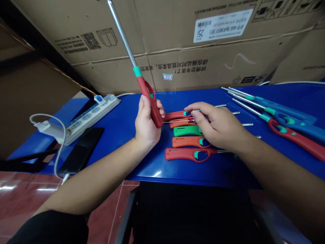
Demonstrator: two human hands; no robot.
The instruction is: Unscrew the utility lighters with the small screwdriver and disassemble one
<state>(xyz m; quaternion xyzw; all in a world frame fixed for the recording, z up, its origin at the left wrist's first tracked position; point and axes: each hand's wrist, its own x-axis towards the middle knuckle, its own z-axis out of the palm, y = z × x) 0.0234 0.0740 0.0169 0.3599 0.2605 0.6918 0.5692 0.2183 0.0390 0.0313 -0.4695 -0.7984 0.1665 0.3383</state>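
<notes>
My left hand (147, 123) is wrapped round the red handle of a long-necked gas lighter (149, 98), whose metal tube points up and to the left. In my right hand (215, 123) is a thin screwdriver (181, 121) with a dark red collar; the fingers hide most of its handle. Its shaft points left, and the tip meets or nearly meets the butt end of the lighter. Beneath my right hand lie several more lighters in a row, among them a green lighter (186, 130), an orange lighter (186, 141) and a red lighter (182, 154) nearest the front edge.
More lighters, blue (297, 120) and red (296, 135), lie on the right of the blue table (152, 167). At left are a white power strip (88, 118) with cables and a black phone (81, 150). A large cardboard box (172, 40) stands behind.
</notes>
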